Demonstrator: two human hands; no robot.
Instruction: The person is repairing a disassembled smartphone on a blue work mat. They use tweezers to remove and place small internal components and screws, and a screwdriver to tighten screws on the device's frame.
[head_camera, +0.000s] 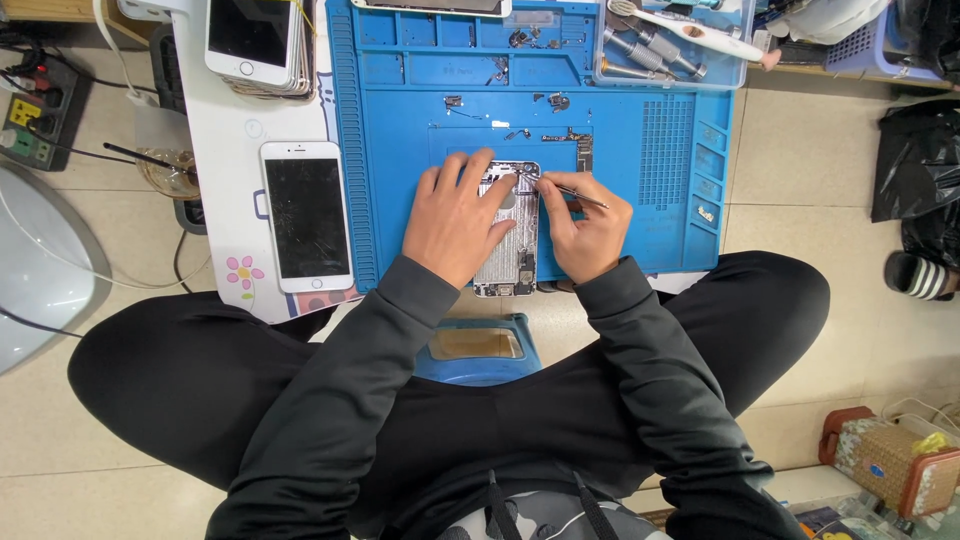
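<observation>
An opened silver phone housing (510, 250) lies on a blue repair mat (610, 150). My left hand (455, 225) rests flat on the housing's left side, fingers spread over its upper part. My right hand (585, 230) grips thin metal tweezers (570, 190), whose tip touches the housing's top right corner. Small black and metal phone parts (570, 140) lie on the mat just above the housing.
A white phone with a dark cracked screen (305, 215) lies left of the mat, a stack of phones (262, 45) behind it. A clear tray of screwdrivers (670, 45) sits at the mat's far right. A power strip (40, 110) is far left, a blue stool (478, 345) under me.
</observation>
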